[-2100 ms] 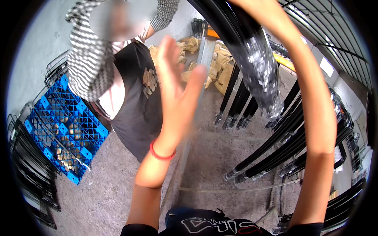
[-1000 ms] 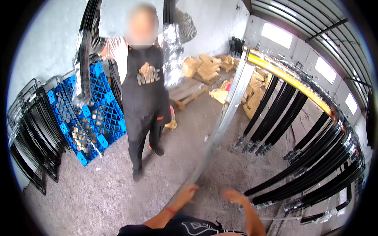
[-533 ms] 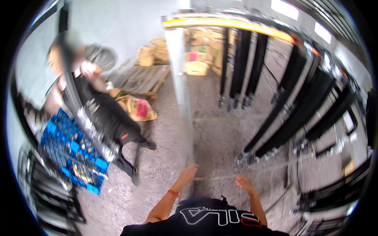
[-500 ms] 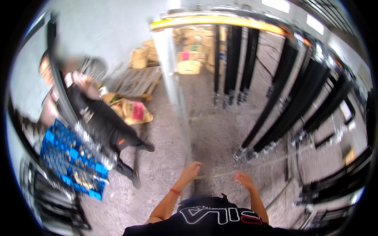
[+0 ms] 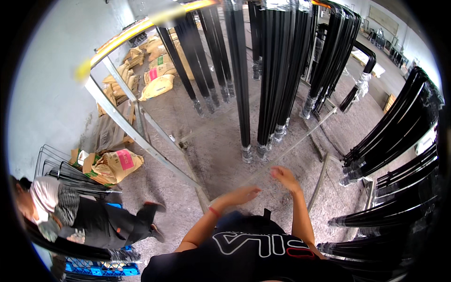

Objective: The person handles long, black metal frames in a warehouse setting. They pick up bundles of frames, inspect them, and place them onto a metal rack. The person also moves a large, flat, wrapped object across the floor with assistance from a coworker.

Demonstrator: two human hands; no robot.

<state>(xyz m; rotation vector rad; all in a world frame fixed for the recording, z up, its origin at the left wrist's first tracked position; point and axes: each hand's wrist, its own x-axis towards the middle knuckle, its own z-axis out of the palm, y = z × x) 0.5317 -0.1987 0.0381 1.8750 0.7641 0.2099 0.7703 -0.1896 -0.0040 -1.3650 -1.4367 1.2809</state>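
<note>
Black bent tubes (image 5: 244, 84) hang in bundles from the yellow overhead rail (image 5: 141, 26), lower ends wrapped in clear film and ending above the concrete floor (image 5: 206, 150); nearest bundle hangs just ahead of both hands, not touched.

Left to right: co-worker (image 5: 89, 216) at far left leans over a blue crate (image 5: 101, 269), holding a long film-wrapped black bundle (image 5: 70, 246); wire frames (image 5: 56, 164) are stacked by the wall behind them; paper sacks (image 5: 112, 164) lie on the floor beside the grey rack post (image 5: 141, 141).

Left hand (image 5: 244, 193) is held out at mid height with a red band at the wrist, fingers loosely extended and together, empty; right hand (image 5: 284, 177) is just beside it, fingers a little spread, also empty; motion blur softens both, so finger positions are probably but not certainly as stated.

More tube racks (image 5: 394, 141) crowd the right side, ends jutting toward the aisle.

Doing this well, in my judgement: take the nearest bundle low, above the film wrap, one hand per side; lift straight so the top hook clears the rail before swinging out; keep the long end away from the co-worker and the rack post; watch the jutting ends on the right while turning.
</note>
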